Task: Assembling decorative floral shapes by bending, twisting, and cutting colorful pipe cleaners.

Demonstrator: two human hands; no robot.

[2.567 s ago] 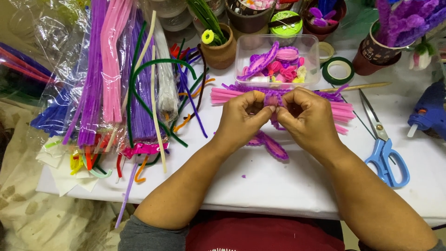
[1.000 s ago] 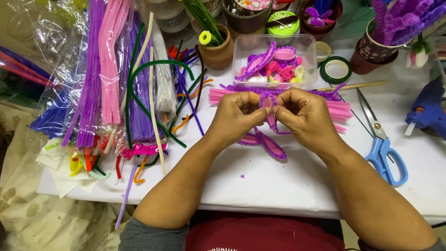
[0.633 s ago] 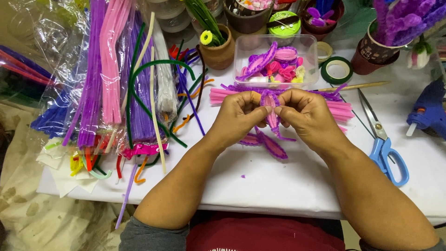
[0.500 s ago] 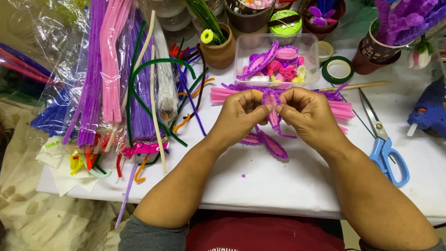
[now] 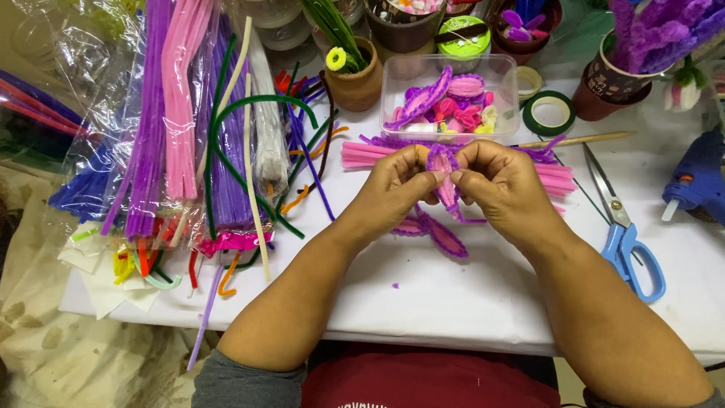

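Both hands, left hand and right hand, pinch a small purple-and-pink looped pipe-cleaner petal together, just in front of the clear plastic box on the white tabletop. Uneven finger pressure could likely unwind the loop or let it slip.

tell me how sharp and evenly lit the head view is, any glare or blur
Head view: light is soft and even, with faint shadows under the left hand and right hand; both hands and the purple petal between them look sharp; the plastic bags at far left catch white glare; the glue gun is cut off by the right edge.
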